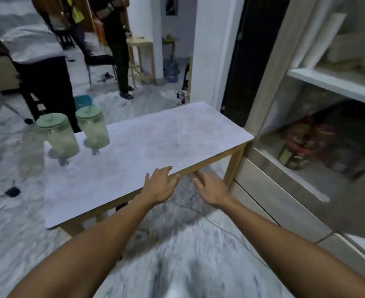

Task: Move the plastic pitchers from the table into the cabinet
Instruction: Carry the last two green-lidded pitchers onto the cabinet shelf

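Two plastic pitchers stood on the far-left end of the table (177,134): clear, slightly frosted bodies, pale green lids. Left pitcher (59,134) sat right at the table's left edge, right pitcher (93,125) just beside it and slightly farther back, not touching as far as the blur showed. Both upright. Frame was motion-blurred, so handles and spouts couldn't be made out

Left hand (160,186) was spread open, palm down, fingers reaching over the near edge of the tabletop, holding nothing. Right hand (211,188) was open too, fingers loosely extended, just off the near edge above the floor, empty. The hands were close together near the table's right half; both pitchers were well apart from them, far and to the left across the tabletop

Cabinet (306,125) stood on the right, next to the table's right end, with a white shelf and blurred jars below it
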